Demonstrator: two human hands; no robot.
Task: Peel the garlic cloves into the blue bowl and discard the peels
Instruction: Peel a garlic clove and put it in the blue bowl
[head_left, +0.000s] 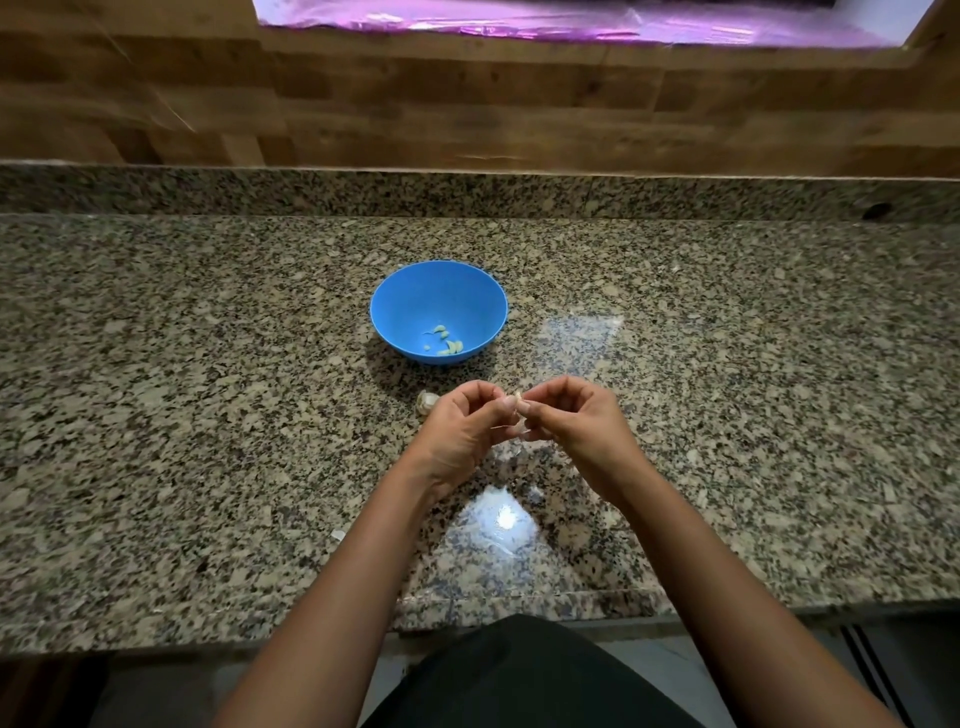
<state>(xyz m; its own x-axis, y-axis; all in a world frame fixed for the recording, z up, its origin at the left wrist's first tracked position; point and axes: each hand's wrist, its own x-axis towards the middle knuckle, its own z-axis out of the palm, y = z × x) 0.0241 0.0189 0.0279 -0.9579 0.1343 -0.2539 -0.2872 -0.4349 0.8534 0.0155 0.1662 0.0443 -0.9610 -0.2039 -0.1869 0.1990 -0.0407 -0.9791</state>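
Mid-task: I see several peeled cloves in the blue bowl, my left hand and right hand pinching another garlic clove, remaining garlic unpeeled.

Speckled granite counter w/ glare patches; wood-plank wall behind; purple-lit window up top.

blue bowl, speckled granite counter, wood-grain wall
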